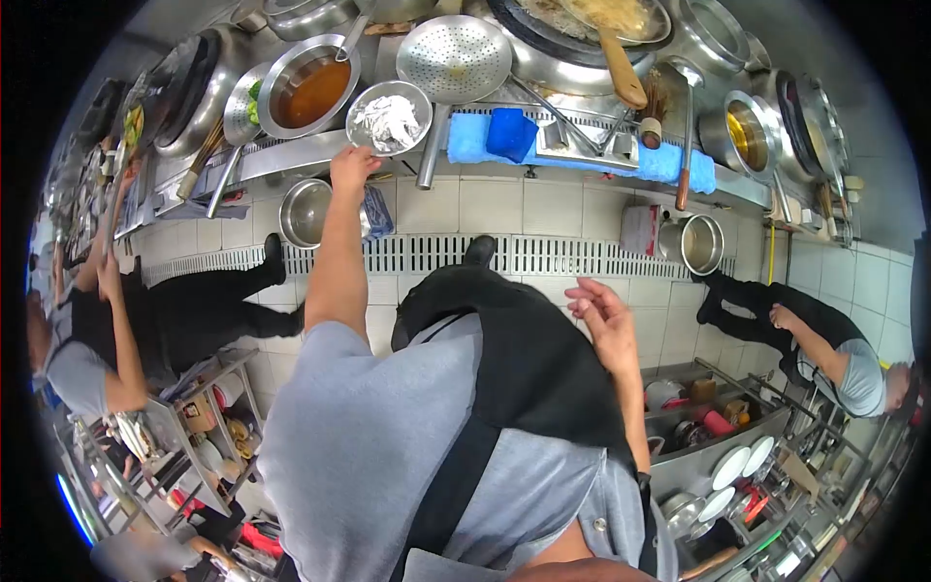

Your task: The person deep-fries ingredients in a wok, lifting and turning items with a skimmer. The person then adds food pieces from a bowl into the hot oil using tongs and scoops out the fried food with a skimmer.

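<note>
My left hand (355,167) is at the near rim of a small metal bowl (424,102), its fingers closed on the edge. White, powdery-looking pieces (388,122) fill the bowl; their exact kind I cannot make out. Left of it is a larger metal bowl (275,73) of brown liquid, with a ladle handle leaning over its rim. A perforated strainer (454,58) lies just behind the small bowl. Low on the right side of my body, my right hand (605,320) hangs in the air, fingers loosely bent and apart, holding nothing.
A wooden-handled strainer (624,73) rests over a wok at the back. Blue cloths (511,134) lie along the counter's front edge. A metal pot (306,213) stands below. Co-workers stand left (87,330) and right (824,339). Behind me is a rack (208,427).
</note>
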The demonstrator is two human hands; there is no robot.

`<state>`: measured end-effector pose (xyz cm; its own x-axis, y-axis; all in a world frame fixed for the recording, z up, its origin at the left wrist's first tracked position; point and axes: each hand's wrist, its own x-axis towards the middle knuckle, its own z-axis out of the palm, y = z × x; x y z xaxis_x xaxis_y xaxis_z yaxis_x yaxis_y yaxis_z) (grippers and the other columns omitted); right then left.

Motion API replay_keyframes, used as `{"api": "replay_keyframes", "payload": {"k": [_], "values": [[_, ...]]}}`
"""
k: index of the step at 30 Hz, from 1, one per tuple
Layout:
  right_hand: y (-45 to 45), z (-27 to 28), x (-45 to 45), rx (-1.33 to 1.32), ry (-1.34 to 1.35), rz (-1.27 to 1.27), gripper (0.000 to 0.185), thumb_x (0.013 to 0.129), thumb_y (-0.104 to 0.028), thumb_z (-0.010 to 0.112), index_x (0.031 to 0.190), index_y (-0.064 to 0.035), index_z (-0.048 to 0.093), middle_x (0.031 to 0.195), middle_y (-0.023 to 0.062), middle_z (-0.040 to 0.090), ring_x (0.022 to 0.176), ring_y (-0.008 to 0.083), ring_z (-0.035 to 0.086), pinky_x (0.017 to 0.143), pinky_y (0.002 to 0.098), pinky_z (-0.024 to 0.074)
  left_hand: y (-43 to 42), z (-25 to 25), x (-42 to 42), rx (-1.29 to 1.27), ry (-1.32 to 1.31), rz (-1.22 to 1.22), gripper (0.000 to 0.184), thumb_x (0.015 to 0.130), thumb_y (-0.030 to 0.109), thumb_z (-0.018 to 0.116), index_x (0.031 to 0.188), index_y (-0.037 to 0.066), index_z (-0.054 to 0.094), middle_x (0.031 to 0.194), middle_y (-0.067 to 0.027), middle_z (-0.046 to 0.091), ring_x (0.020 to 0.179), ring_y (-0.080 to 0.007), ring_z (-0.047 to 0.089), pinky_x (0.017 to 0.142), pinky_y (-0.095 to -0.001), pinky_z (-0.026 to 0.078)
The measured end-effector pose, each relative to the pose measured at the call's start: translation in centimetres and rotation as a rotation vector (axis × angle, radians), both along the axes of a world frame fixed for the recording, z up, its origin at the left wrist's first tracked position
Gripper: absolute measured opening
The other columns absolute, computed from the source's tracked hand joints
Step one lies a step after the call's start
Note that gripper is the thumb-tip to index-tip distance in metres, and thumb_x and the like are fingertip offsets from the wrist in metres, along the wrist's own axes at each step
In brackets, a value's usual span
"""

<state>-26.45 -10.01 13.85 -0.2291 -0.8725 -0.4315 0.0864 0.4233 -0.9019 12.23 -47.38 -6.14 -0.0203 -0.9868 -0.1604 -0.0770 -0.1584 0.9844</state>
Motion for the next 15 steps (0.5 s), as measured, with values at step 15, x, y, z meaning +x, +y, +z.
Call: {"api": "replay_keyframes", "payload": {"k": [15], "values": [[-10.5,-0.4,-9.2,-0.103,-0.078,0.067,0.019,0.104,-0.014,0.058,0.103,0.0012,0.069,0.09,0.0045,0.07,0.085,0.0098,0.064,0.079,0.0257,0.0525,5.2,17.1,-12.1,0.194,-0.082,-0.214,0.027,0.093,0.03,0.073,0.094,0.005,0.062,0.082,-0.0041,0.066,0.068,-0.0104,0.06,0.064,-0.0251,0.049]]}}
